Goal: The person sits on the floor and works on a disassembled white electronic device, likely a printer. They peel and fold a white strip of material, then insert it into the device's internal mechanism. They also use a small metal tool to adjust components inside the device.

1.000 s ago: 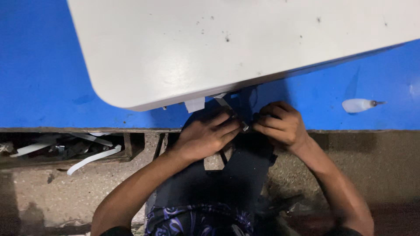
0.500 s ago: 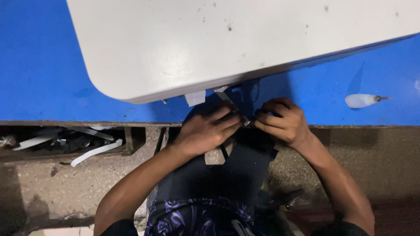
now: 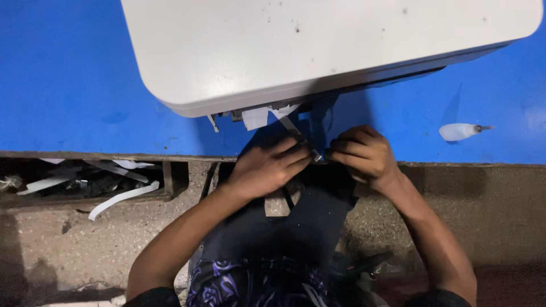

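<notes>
Two bare hands meet on dark, limp fabric [image 3: 318, 210] at the front edge of a smooth blue desk [image 3: 68, 85]: the left hand [image 3: 267, 167] presses flat, fingers together, the right hand [image 3: 364, 154] pinches a fold. Just above looms a scuffed, round-cornered white sewing machine [image 3: 318, 45]. Pale strips [image 3: 122, 196] litter the gritty floor [image 3: 74, 239]; a white bottle [image 3: 459, 131] lies well right.

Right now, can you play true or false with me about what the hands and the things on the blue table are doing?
1. Both hands rest on dark fabric. True.
2. The left hand and right hand are far apart. False: they sit close together at the table edge.
3. The table is red. False: it is blue.
4. A big white machine sits above the hands. True.
5. A small white object lies on the table, right of the hands. True.
</notes>
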